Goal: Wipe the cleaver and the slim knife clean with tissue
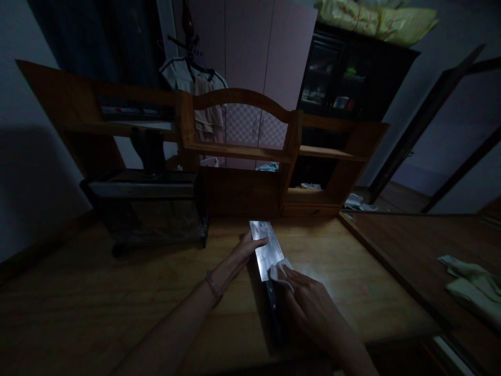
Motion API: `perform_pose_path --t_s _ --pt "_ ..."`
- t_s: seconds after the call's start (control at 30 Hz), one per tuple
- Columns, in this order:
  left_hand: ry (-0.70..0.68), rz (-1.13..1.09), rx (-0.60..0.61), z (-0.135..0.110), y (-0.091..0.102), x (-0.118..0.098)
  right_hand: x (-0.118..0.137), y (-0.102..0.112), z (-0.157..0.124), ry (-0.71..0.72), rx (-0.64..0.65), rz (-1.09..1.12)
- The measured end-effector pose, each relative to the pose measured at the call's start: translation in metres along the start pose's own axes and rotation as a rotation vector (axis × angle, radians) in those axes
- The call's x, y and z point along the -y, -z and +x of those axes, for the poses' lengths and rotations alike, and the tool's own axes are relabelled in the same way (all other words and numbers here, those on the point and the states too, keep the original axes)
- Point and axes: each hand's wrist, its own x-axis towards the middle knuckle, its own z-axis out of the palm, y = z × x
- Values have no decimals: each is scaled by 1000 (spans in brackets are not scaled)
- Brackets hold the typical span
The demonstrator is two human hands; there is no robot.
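Observation:
A steel cleaver (266,248) lies flat on the wooden table (136,292), blade pointing away from me, its dark handle toward me. My left hand (246,248) rests on the blade's left edge, thumb laid over the steel, holding it down. My right hand (309,300) presses a small white cloth (278,271) against the near end of the blade, fingers pinched on the cloth.
A dark glass tank (148,206) stands at the back left of the table. A wooden shelf unit (242,151) runs along the far edge. A second wooden surface at the right carries folded pale cloths (473,284). The room is dim.

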Motion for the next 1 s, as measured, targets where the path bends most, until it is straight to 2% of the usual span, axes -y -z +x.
perform_pose_path --t_s 0.17,0.37,0.57,0.77,1.0 --pt "-13 -2 -7 3 1 3 0 4 13 -18 -4 -26" --pt "-19 -163 -45 7 1 5 -9 4 54 26 0 -170" --pt "15 -261 16 13 4 13 -20 -1 75 76 -2 -192" --pt "23 -245 -27 12 4 11 -19 -7 60 66 -20 -190" --pt "11 -185 -44 3 0 2 -12 -8 16 47 -31 -143"
